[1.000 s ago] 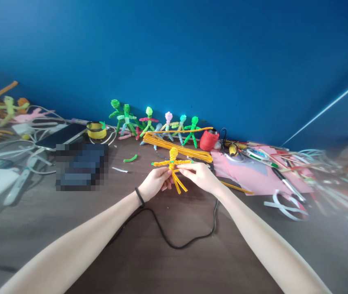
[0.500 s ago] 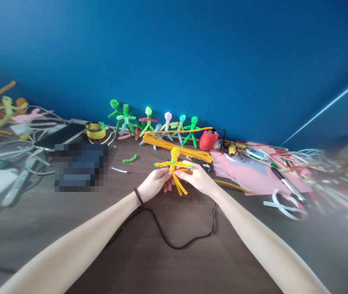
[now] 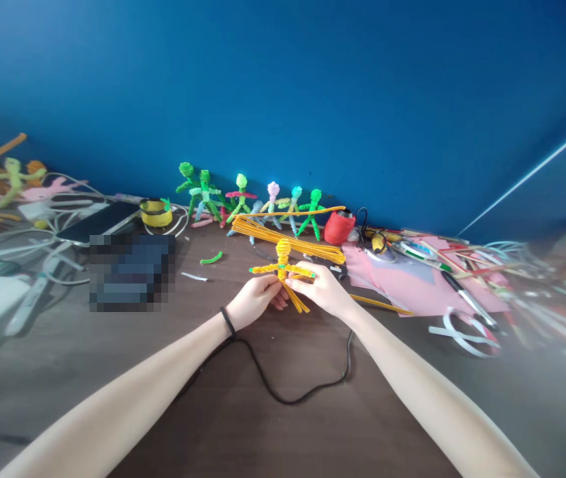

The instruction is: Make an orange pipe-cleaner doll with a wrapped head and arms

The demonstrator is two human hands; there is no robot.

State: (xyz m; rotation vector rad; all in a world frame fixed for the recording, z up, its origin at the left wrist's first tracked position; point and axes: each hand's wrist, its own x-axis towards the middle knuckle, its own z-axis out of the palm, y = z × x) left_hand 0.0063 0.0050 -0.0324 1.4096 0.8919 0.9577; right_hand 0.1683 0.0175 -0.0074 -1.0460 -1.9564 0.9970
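Note:
Between my two hands is a yellow pipe-cleaner figure [image 3: 283, 251], held upright above the table. Its head is coiled, its arms stretch out sideways with green tips, and straight yellow stems hang from its lower body. My left hand [image 3: 254, 300] is closed on the figure's lower body, with a black band round the wrist. From the other side, my right hand [image 3: 323, 290] pinches it just under one arm. Some fingertips are hidden behind the figure. Right behind it lies a bundle of orange-yellow pipe cleaners [image 3: 287, 239].
Several finished figures [image 3: 241, 196] stand along the blue wall. A red spool [image 3: 338, 226] and pink paper [image 3: 387, 279] with a marker [image 3: 468, 300] lie to the right. Left are a phone [image 3: 98, 222], a yellow tape roll [image 3: 156, 212] and cables. A black cord [image 3: 287, 402] curves in front.
The figure has turned and tilted slightly, its hanging stems shifting a little to the right. Both hands keep their hold, with small finger movements.

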